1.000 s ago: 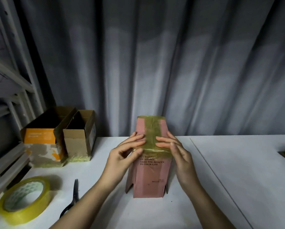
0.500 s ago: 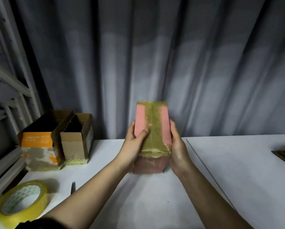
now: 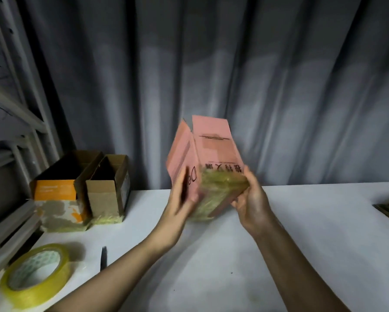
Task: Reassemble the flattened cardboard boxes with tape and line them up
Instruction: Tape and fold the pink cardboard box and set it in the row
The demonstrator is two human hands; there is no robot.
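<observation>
1. Pink box (image 3: 211, 158), head view: held in the air above the tabletop (image 3: 301, 221) near centre, tilted, taped base toward the viewer, open flaps at 12 o'clock.
2. Left hand (image 3: 184, 197) is blurred; I cannot tell its grasp. Right hand (image 3: 252, 199) curls around the taped end.
3. Two finished boxes (image 3: 81, 190) stand at 9 o'clock; tape roll (image 3: 36, 275) and scissors (image 3: 104, 257) at 7 o'clock.
4. Step, judged: taping done; next, set it upright beside the row.
</observation>
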